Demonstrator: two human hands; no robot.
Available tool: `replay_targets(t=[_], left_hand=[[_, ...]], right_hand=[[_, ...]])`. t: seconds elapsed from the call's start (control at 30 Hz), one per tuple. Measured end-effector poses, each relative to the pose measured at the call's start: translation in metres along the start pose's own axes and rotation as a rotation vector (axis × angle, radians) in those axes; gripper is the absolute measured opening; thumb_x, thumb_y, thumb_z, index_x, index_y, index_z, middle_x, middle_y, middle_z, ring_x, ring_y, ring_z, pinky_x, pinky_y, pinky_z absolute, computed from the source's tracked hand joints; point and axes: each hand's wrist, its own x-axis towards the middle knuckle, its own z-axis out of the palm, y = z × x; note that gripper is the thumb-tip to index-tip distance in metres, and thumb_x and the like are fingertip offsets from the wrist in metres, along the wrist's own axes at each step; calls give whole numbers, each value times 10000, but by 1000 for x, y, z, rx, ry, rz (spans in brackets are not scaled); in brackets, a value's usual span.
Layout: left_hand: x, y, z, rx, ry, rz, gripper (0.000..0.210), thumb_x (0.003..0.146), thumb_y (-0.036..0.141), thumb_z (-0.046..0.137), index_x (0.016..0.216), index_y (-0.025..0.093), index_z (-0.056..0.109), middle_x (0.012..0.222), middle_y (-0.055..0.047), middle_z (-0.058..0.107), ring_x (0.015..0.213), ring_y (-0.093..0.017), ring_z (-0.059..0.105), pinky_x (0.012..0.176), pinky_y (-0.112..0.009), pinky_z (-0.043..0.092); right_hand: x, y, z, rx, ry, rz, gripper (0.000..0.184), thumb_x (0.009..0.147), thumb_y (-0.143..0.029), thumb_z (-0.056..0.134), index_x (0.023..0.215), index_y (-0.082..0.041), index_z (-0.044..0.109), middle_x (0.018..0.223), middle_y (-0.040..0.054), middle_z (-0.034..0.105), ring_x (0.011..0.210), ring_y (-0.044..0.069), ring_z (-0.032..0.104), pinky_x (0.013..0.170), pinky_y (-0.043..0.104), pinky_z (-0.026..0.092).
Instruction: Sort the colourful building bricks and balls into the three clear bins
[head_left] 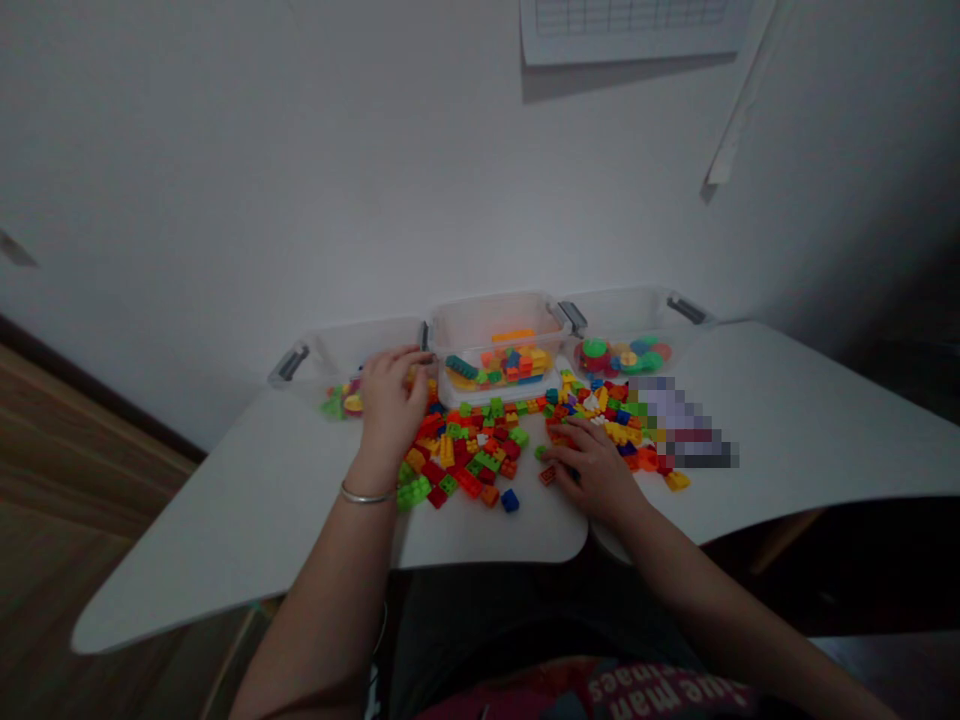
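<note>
My left hand (392,400), with a silver bangle at the wrist, is raised beside the left clear bin (360,340). Its fingers stretch to the right with the thumb apart, and I see nothing held. My right hand (596,468) reaches low over the table with fingers spread. Near its fingertips are a small red-brown brick (547,474) and a green brick (540,453); whether they touch is hard to tell. Between the hands spreads a pile of toy building bricks (480,445) in red, green, orange and yellow. A blue brick (510,500) lies at its front edge.
The middle clear bin (495,322) holds several bricks, and the right clear bin (626,305) holds round coloured pieces. More bricks (622,432) lie beyond my right hand, beside a pixelated object (686,425). The white table (810,420) stands against a wall.
</note>
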Motion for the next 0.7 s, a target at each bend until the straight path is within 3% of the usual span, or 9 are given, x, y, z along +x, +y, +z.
replay_targets(t=[0.13, 0.23, 0.33, 0.47, 0.7], left_hand=[[-26, 51, 12, -120, -341, 230, 250, 929, 269, 499, 1031, 233, 725, 1109, -45, 734, 1076, -218, 618, 1028, -429, 408], [-50, 77, 25, -80, -519, 310, 251, 928, 250, 528, 1092, 254, 719, 1104, -42, 737, 1068, -224, 618, 1078, -486, 366], [-68, 89, 39, -24, -571, 339, 290, 947, 230, 505, 1172, 267, 684, 1126, -40, 727, 1129, -233, 587, 1143, -529, 294], [-77, 93, 55, 43, -615, 403, 230, 941, 237, 529, 1066, 275, 718, 1100, -29, 726, 1152, -248, 563, 1164, -574, 255], [-77, 93, 62, 67, -588, 393, 202, 931, 251, 556, 973, 290, 750, 1049, -18, 740, 1197, -282, 546, 1181, -649, 163]], right_hand=[[-1, 2, 2, 1, 32, 22, 225, 839, -170, 565, 963, -211, 748, 1209, 100, 679, 1223, 306, 518, 1044, 528, 460], [-1, 3, 3, 3, 56, 55, 225, 833, -161, 559, 960, -197, 741, 1186, 114, 685, 1221, 317, 516, 1039, 540, 460], [0, 4, 4, 3, 71, 54, 229, 835, -152, 545, 965, -197, 729, 1179, 112, 687, 1213, 313, 524, 1039, 535, 459], [0, 4, 4, 7, 92, 60, 221, 836, -140, 530, 978, -177, 695, 1108, 114, 706, 1172, 300, 556, 1039, 514, 459], [0, 4, 4, 21, 92, 76, 220, 821, -133, 534, 986, -191, 667, 1104, 106, 702, 1188, 304, 549, 1050, 519, 443]])
